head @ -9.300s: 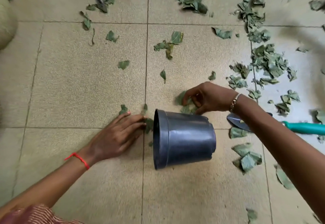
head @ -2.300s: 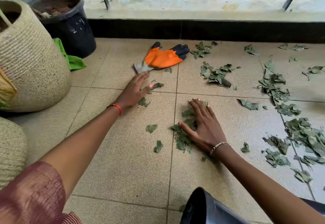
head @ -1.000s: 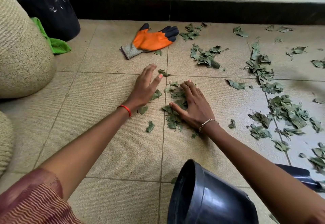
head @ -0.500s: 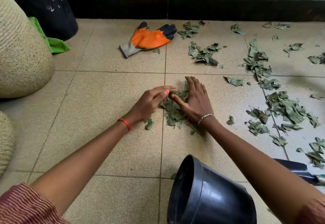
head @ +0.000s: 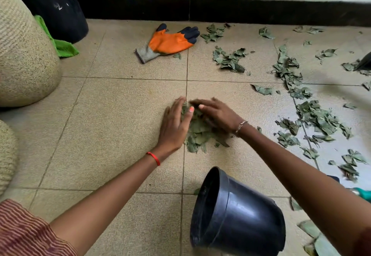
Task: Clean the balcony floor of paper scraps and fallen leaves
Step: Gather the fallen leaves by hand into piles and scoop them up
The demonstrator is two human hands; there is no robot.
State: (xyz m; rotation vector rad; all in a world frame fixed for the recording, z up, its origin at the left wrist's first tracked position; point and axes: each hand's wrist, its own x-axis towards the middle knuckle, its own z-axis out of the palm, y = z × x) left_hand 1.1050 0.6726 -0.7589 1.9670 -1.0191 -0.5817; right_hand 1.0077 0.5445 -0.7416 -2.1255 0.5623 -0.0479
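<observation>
- Leaves swept into a small leaf pile (head: 197,135) lie on the tiled floor (head: 120,135), straddling a grout line mid-view and hemmed in by both hands.
- The left hand (head: 173,125) stands on its edge against the pile's left side, fingers straight and together. It acts as a wall so nothing slides away.
- The right hand (head: 217,115) lies palm-down over the pile's right side, fingers lightly arched and blurred. It presses and rakes rather than clutches, with no finger wrapped round anything.
- The two sets of fingertips nearly meet at the pile's far end, which reads as closing the heap up ahead of a lift.
- A black pot (head: 236,215) lies on its side nearer the person, its mouth facing left. Set there, it probably serves as the bin for each handful.
- Many loose leaves (head: 317,115) are strewn over the tiles to the right and toward the ledge, so most of the job looks undone. I cannot pick out paper scraps among them.
- An orange glove (head: 170,42) lies flat and unworn beyond the pile.
- A woven planter (head: 26,54), a dark bucket (head: 56,8) and a green cloth (head: 64,47) crowd the left edge, well apart from the work.
- A teal handle (head: 361,192) shows past the right forearm, likely a trowel, and no hand touches it.
</observation>
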